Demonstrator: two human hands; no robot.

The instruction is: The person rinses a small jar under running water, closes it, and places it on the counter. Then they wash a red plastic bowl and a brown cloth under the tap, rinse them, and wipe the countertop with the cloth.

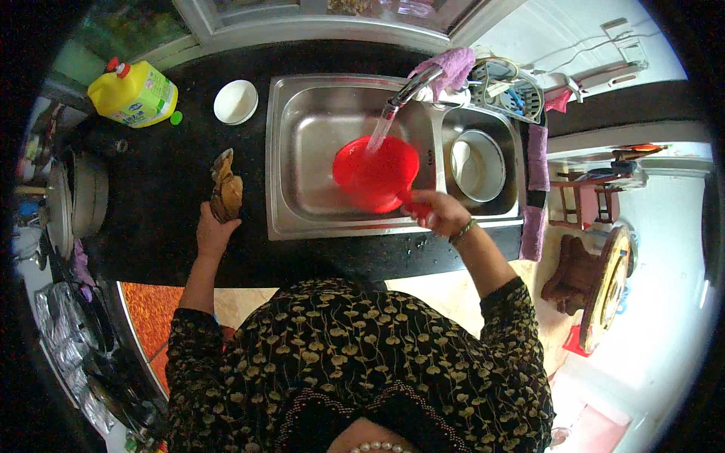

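Note:
My right hand (443, 212) grips the handle of a red plastic ladle or scoop (376, 175), blurred by motion, over the large basin of a steel double sink (273, 170). Water runs from the faucet (416, 88) into the red bowl part. At the left, my left hand (215, 226) holds the lower end of a brown, crumpled-looking object (227, 189) on or just above the black countertop; I cannot tell what it is. A white bowl (236, 102) sits on the counter behind it.
A yellow detergent jug (133, 95) stands at the back left, beside a green cap (176, 118). A lidded pot (88, 192) is at far left. The small basin holds a pot (491, 165) with a white spoon. A utensil rack (507, 93) and purple cloths (538, 157) lie at the right.

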